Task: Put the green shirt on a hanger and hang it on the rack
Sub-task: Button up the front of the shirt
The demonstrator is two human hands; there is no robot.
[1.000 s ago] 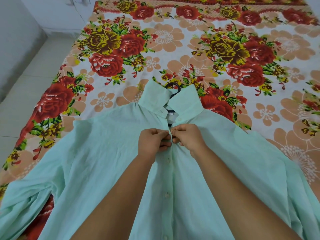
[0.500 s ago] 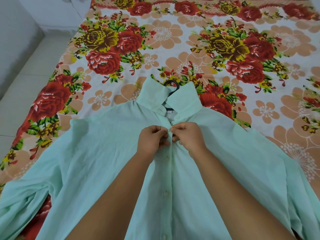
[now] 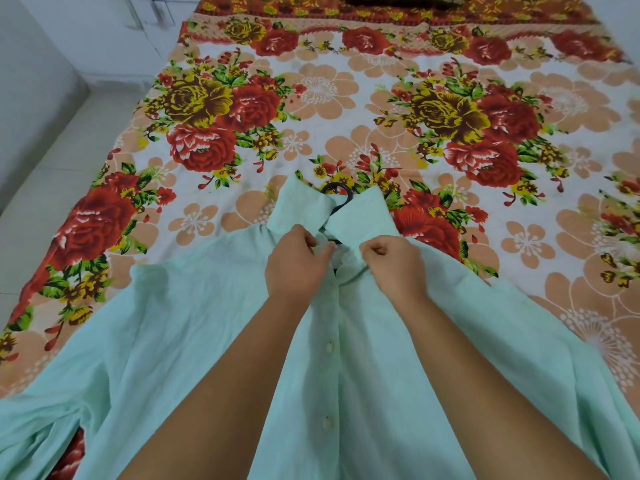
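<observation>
— On the bed's red-and-orange floral sheet, what is laid out?
— A pale mint-green buttoned cotton shirt is spread front-up, a black plastic hanger seen hooking out of its collar.
— How are the hands placed?
— Just below the collar, the shirt's front edges are pinched: one by the curled fingers of the left hand, the other by those of the right hand.

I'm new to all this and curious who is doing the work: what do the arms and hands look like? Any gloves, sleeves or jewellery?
These are a person's bare arms, with no machine parts. The left hand and right hand wear no gloves, and no rings show. The left forearm and right forearm are uncovered down to the picture's bottom edge: no sleeves, watch, bracelet or markings in view.
</observation>
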